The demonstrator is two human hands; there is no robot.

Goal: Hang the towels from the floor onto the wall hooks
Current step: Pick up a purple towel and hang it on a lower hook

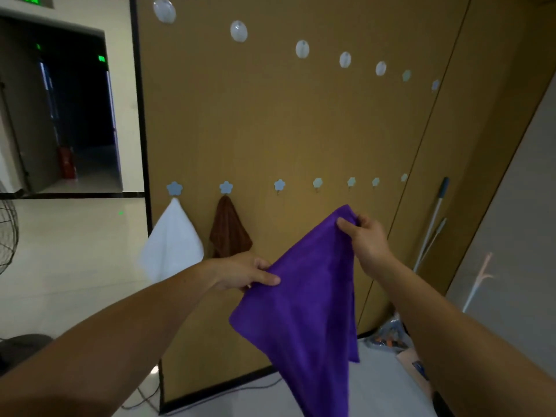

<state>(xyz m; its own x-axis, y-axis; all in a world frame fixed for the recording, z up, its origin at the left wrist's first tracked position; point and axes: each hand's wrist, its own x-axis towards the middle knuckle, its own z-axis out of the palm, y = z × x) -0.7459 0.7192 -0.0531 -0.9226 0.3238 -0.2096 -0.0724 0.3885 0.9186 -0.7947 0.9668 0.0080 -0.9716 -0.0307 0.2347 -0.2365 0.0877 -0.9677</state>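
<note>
- Holding the towel (304, 296) in front of the wall (270, 115), you have both hands closed on it: your left hand (246, 270) pinches the lower left edge, and your right hand (365, 236) grips the top corner.
- Between the grips, the edge runs on a slant, low at the left and high at the right. The rest of the cloth hangs below both hands, clear of the floor.
- The white towel (173, 242) and brown towel (228, 230) already hang on the first two lower hooks. The next free hook (279, 185) is just right of the brown one.
- That hook lies up and to the left of your right-hand corner, and above your left hand.
- By my reading, the right-hand corner is the higher and nearer point, so it should lead to the hook.
- Whether the towel has a loop, I cannot tell.
</note>
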